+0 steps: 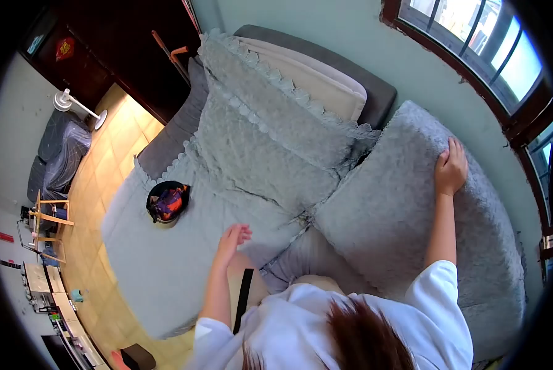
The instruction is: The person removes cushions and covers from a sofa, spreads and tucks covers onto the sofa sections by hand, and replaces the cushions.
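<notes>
My right hand [451,168] lies on the upper edge of the plush grey cover [400,197] over the sofa's right part, fingers stretched and nothing held. Over the grey seat cover [159,265] is my left hand [233,239], its fingers slightly bent and apart, with nothing seen in it. A dark round cap-like item [167,202] with purple and orange contents sits on the seat, to the left of that hand. Behind it, a lace-edged grey cover [264,142] drapes the backrest, and a cream cushion [307,74] shows above.
A barred window [483,46] is at the upper right. At the far left are a white fan [82,110], a covered dark seat [67,151], a wooden frame [53,216] and a long cabinet [67,308]. A dark box [138,357] stands on the tiled floor [88,246].
</notes>
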Demonstrator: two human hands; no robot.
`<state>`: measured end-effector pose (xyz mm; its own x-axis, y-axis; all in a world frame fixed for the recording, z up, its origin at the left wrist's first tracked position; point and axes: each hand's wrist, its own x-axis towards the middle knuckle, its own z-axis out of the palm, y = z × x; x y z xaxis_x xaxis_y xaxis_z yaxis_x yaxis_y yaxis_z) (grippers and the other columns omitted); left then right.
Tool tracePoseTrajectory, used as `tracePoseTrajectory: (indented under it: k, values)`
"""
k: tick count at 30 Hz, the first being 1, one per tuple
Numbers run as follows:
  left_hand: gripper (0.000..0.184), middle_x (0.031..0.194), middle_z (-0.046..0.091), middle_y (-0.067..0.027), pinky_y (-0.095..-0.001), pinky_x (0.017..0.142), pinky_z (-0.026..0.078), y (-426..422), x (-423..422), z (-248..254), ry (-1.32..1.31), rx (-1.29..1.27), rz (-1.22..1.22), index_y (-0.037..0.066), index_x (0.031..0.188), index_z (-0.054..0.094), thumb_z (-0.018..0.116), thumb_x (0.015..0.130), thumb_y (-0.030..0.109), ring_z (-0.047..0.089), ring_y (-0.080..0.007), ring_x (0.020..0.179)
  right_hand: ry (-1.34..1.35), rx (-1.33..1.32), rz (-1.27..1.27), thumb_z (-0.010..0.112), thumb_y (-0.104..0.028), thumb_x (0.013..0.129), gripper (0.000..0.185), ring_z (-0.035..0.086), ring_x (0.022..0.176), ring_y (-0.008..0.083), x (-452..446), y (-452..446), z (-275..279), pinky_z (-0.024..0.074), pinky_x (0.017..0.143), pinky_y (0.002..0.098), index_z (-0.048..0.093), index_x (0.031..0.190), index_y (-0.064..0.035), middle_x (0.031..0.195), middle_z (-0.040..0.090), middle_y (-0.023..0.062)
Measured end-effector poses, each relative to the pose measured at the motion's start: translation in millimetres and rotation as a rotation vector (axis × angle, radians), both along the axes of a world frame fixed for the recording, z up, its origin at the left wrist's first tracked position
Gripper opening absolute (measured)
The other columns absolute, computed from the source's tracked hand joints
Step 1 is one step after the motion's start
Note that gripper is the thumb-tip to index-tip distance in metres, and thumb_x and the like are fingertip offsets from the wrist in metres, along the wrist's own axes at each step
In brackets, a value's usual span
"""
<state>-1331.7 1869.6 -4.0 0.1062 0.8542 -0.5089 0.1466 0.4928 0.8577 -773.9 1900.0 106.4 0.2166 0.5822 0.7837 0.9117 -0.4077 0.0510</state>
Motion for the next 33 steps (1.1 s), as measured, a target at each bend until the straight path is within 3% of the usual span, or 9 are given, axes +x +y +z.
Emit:
tracePoseTrajectory:
  k: [5, 9, 14, 20, 24, 26, 27, 29, 33]
  values:
    - [0.04, 0.09, 0.062, -0.0075, -0.0255, 0.07, 0.043, 108, 60, 28, 0.066, 0.217, -0.134, 0.0, 0.098, 0.058, 0.046, 0.087, 0.036, 0.057, -0.013, 0.08, -0.004, 0.003, -0.009, 0.045, -0.018, 0.079, 0.032, 0.052, 0.105, 0.0262, 2, -1, 2, 0.0399, 0.088, 0.037, 0.058, 0.107, -0.0088, 0.111, 0.058, 0.0081]
    - [0.06, 0.103, 0.056, -0.0097, -0.0285, 0.076, 0.043, 213, 130, 47, 0.154, 0.328, -0.268, 0.005, 0.12, 0.044, 0.051, 0.081, 0.049, 0.056, -0.0187, 0.087, 0.033, -0.068, -0.062, 0.044, -0.019, 0.081, 0.032, 0.048, 0.11, 0.024, 8, 2, 1, 0.0363, 0.092, 0.0373, 0.056, 0.11, -0.0097, 0.114, 0.054, 0.0075]
    - [0.076, 0.101, 0.054, -0.0182, -0.0417, 0.071, 0.05, 314, 194, 46, -0.18, -0.06, -0.161, -0.004, 0.117, 0.042, 0.057, 0.073, 0.056, 0.057, -0.0292, 0.083, -0.051, -0.022, -0.335, 0.048, -0.02, 0.081, 0.04, 0.042, 0.115, 0.024, -16, 11, -2, 0.0272, 0.097, 0.0444, 0.046, 0.12, -0.0123, 0.123, 0.046, 0.0088]
    - [0.044, 0.09, 0.055, -0.0151, -0.0392, 0.055, 0.05, 367, 199, -18, -0.077, 0.082, -0.239, -0.003, 0.102, 0.051, 0.056, 0.077, 0.033, 0.056, -0.0266, 0.07, 0.118, -0.076, 0.349, 0.064, -0.027, 0.068, 0.062, 0.041, 0.115, 0.027, -200, 136, 54, 0.0284, 0.097, 0.0465, 0.042, 0.122, -0.009, 0.122, 0.045, 0.0105]
    - [0.026, 0.087, 0.055, -0.011, -0.0359, 0.055, 0.048, 339, 134, -54, -0.184, 0.06, -0.084, 0.0, 0.095, 0.053, 0.053, 0.078, 0.02, 0.054, -0.022, 0.067, 0.11, -0.295, 0.213, 0.066, -0.038, 0.065, 0.061, 0.045, 0.106, 0.0251, -206, 224, 7, 0.0345, 0.088, 0.0436, 0.047, 0.114, -0.0091, 0.114, 0.049, 0.0087]
    - [0.025, 0.088, 0.055, -0.0087, -0.0345, 0.061, 0.047, 300, 61, -83, -0.453, 0.058, 0.093, 0.002, 0.098, 0.054, 0.052, 0.079, 0.019, 0.054, -0.0192, 0.07, 0.094, -0.282, 0.216, 0.067, -0.041, 0.062, 0.059, 0.047, 0.102, 0.0237, -201, 233, 5, 0.0358, 0.083, 0.0414, 0.05, 0.109, -0.0082, 0.11, 0.05, 0.0075]
    - [0.027, 0.091, 0.056, -0.007, -0.0349, 0.069, 0.046, 256, 25, -27, -0.409, 0.05, 0.215, 0.004, 0.102, 0.055, 0.052, 0.079, 0.019, 0.055, -0.0175, 0.079, 0.086, -0.271, 0.212, 0.067, -0.043, 0.061, 0.059, 0.047, 0.101, 0.023, -200, 233, 6, 0.0365, 0.081, 0.0404, 0.052, 0.106, -0.0078, 0.108, 0.051, 0.0069]
    - [0.037, 0.106, 0.057, -0.0109, -0.0429, 0.081, 0.046, 221, -89, -31, -0.485, -0.033, 0.48, 0.005, 0.11, 0.052, 0.052, 0.078, 0.023, 0.055, -0.025, 0.099, 0.096, -0.281, 0.231, 0.068, -0.04, 0.061, 0.058, 0.047, 0.103, 0.0239, -203, 228, 7, 0.0374, 0.081, 0.0396, 0.053, 0.104, -0.0048, 0.106, 0.052, 0.009]
    - [0.051, 0.12, 0.049, -0.0178, -0.0455, 0.092, 0.041, 134, -278, 17, -0.409, 0.219, 0.851, -0.001, 0.121, 0.043, 0.038, 0.082, 0.032, 0.049, -0.0305, 0.11, 0.058, -0.31, 0.176, 0.065, -0.04, 0.063, 0.051, 0.05, 0.095, 0.0258, -216, 236, 2, 0.0397, 0.077, 0.0379, 0.054, 0.096, -0.0039, 0.096, 0.053, 0.0104]
